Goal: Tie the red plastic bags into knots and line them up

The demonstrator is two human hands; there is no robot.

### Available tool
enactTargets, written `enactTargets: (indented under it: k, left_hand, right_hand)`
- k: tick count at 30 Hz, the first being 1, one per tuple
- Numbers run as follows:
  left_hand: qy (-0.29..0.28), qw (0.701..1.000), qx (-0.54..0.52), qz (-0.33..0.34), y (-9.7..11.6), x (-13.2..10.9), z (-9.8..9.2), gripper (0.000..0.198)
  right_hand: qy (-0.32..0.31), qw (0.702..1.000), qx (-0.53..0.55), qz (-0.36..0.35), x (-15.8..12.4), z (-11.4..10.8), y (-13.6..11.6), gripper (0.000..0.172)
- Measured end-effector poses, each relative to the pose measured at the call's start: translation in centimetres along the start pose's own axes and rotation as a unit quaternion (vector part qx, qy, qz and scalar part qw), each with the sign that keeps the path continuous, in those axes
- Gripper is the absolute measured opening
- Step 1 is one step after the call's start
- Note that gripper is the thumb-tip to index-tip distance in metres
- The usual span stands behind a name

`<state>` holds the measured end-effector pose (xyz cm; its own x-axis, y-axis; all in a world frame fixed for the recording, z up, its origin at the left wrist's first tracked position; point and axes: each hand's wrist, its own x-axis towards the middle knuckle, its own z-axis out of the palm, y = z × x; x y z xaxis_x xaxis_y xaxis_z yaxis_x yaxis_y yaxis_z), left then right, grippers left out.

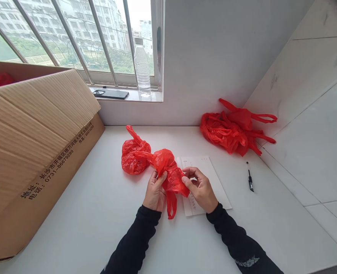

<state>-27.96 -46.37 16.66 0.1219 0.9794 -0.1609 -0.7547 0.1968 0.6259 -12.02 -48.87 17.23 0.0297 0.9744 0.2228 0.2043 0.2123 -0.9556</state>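
Observation:
Both my hands hold a crumpled red plastic bag (pixel 172 173) above the white table. My left hand (pixel 156 192) pinches it on the left, thumb on top, fingers partly hidden beneath. Thumb and fingertips of my right hand (pixel 201 188) grip its right edge. One handle loop dangles between the hands, and another part of the bag points up and left. Just behind lies a second red bag (pixel 134 158), bunched into a round shape with one end sticking up. Under my right hand is a white sheet or pad (pixel 214 186) with small writing on it.
A large cardboard box (pixel 42 152) with red material inside stands on the left. More red plastic bags (pixel 228 129) are heaped at the back right, near a black pen-like object (pixel 250 179). On the windowsill are a phone (pixel 111 94) and a clear bottle (pixel 142 70).

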Motion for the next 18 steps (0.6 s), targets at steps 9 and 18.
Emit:
enactTargets:
  k: [9,18]
  left_hand:
    - [-0.006,0.999,-0.034,0.024,0.53,0.22,-0.43,0.042]
    - [-0.014,1.000,0.001,0.028,0.98,-0.31,0.17,0.044]
  right_hand:
    - [-0.057,0.987,-0.103,-0.106,-0.52,0.39,-0.43,0.041]
    - [-0.026,0.992,-0.087,-0.084,-0.41,0.47,-0.26,0.025]
